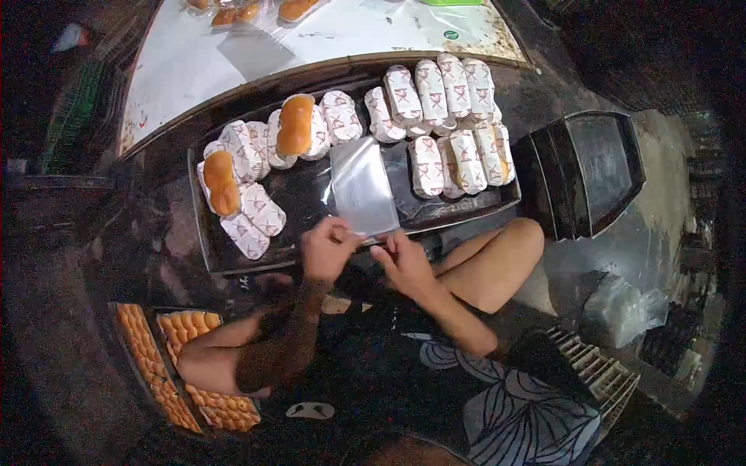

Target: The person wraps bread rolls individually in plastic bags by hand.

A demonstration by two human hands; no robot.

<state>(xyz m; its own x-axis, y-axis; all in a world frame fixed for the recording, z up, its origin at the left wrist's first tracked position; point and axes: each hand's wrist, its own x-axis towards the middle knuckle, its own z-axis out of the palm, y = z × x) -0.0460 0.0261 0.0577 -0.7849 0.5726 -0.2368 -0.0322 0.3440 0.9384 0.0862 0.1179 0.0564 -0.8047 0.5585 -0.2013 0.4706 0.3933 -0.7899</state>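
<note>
A clear plastic bag [364,186] lies over the front part of a black tray [303,194], its near edge between my two hands. My left hand [329,247] is closed in a pinch on the bag's near left corner. At the near right corner my right hand [402,260] pinches the edge of the same bag. Beyond the bag, buns in printed white paper cups stand in groups along the tray. Two browned buns, one at the far side [296,126] and one at the left [221,183], show their tops; most others show only their paper.
A white table [334,39] with bagged buns [233,15] lies past the tray. Stacked black trays [598,171] stand at right, above a clear plastic bundle [618,311]. Trays of browned buns [155,365] sit at lower left, a slatted rack [598,373] at lower right.
</note>
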